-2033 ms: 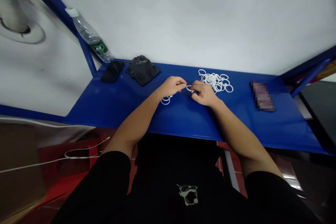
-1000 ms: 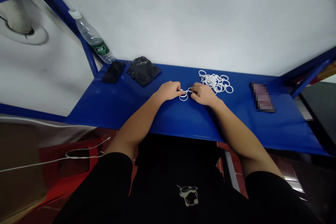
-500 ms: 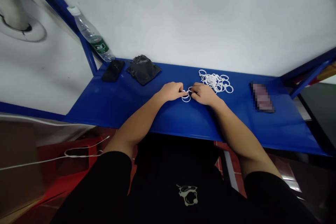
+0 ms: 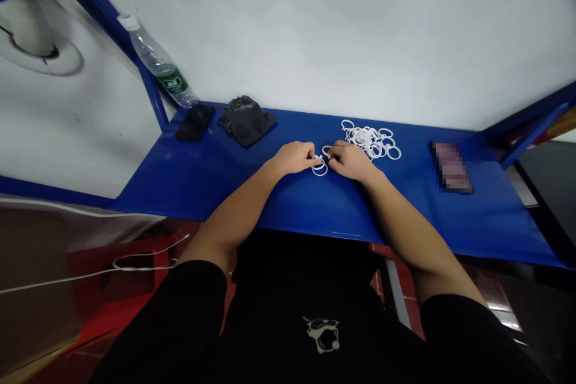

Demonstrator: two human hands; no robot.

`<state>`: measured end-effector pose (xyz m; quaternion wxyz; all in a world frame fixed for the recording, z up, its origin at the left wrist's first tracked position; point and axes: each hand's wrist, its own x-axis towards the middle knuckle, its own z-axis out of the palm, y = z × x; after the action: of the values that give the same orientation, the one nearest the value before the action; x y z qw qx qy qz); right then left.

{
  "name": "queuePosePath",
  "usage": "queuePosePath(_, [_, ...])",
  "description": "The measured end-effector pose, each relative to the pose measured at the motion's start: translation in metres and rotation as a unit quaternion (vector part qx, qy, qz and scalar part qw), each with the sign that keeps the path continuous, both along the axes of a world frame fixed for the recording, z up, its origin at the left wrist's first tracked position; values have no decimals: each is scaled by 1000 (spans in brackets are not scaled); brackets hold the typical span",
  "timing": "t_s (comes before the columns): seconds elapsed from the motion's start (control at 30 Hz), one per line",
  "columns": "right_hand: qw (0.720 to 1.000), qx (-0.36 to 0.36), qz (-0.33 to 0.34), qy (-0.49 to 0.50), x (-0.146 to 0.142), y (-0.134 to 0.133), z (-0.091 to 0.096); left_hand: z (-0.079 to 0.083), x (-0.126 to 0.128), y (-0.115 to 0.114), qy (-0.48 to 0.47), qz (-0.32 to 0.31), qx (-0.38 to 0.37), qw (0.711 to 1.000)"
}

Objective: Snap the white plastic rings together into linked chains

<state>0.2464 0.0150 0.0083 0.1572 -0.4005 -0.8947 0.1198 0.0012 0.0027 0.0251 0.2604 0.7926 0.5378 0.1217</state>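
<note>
Over the middle of the blue table (image 4: 310,204), my left hand (image 4: 294,157) pinches some white rings (image 4: 320,171), which hang or lie just past its fingertips. My right hand (image 4: 347,160) is closed on another white ring (image 4: 326,150), a short gap away from the left fingers. My fingers hide part of these rings, and I cannot tell whether they are joined. A loose pile of several similar white rings (image 4: 366,138) lies just behind my right hand.
A black phone (image 4: 195,122), a clear bottle (image 4: 164,69) and a crumpled black bag (image 4: 246,121) are at the back left. On the right lies a blurred-out flat object (image 4: 452,167). A white wall (image 4: 324,36) rises behind the table, and a red stool (image 4: 112,294) stands below left.
The ring at my right fingertips has shifted slightly up and away from the rings at my left hand. The whole view has moved a little; the pile is unchanged.
</note>
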Motion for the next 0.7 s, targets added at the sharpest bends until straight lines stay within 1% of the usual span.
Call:
queuePosePath(0.23, [994,54,-87,29,6,4,-7,3,2,-2,-14,5,3,1000])
queuePosePath(0.37, [990,59,-120,35,5,1,-6,3,3,-2,-1,2,9,1000])
queuePosePath(0.43, [991,50,-114,45,2,-2,-4,2,3,-2,0,4,14,1000])
queuePosePath(0.53, [996,23,-71,53,-2,-6,-3,0,3,-2,1,2,20,1000])
queuePosePath(0.6, [998,-1,-41,39,-4,-7,-3,-1,3,-1,0,-1,24,1000])
queuePosePath(0.7, [999,-28,-22,15,-6,-7,-6,-1,3,-1,-3,0,32,999])
